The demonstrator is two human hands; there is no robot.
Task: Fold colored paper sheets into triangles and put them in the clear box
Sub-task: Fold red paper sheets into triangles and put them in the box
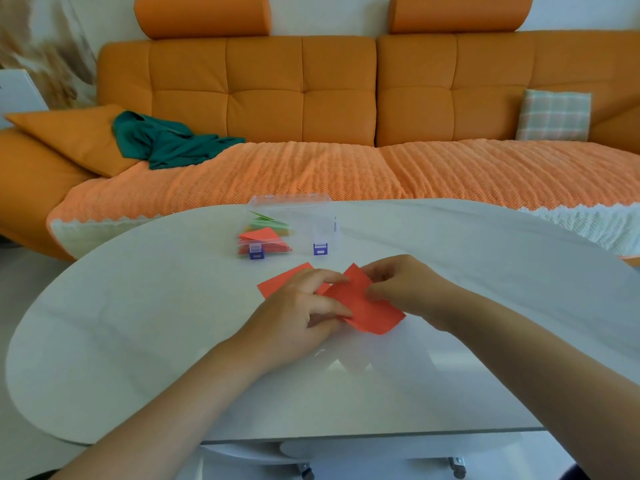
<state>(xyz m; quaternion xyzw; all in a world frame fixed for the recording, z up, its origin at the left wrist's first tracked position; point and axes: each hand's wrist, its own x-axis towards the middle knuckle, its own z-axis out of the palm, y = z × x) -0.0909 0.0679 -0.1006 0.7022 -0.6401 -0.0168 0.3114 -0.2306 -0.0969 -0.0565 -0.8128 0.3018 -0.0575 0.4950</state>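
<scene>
Both hands pinch the red sheet (363,303) just above the tabletop (138,323), left hand (304,313) and right hand (405,285) fingers clamped on opposite edges, and uneven corners could skew the crease before the clear box (294,223).

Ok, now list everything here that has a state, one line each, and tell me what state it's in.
Clear box, lid open.
Folded triangles, inside the box, stacked at its left end.
Red sheet, held by both hands, not yet a triangle.
Left hand, pinches the red sheet's left edge.
Right hand, pinches its top corner.
Second red sheet, flat on the table.
</scene>
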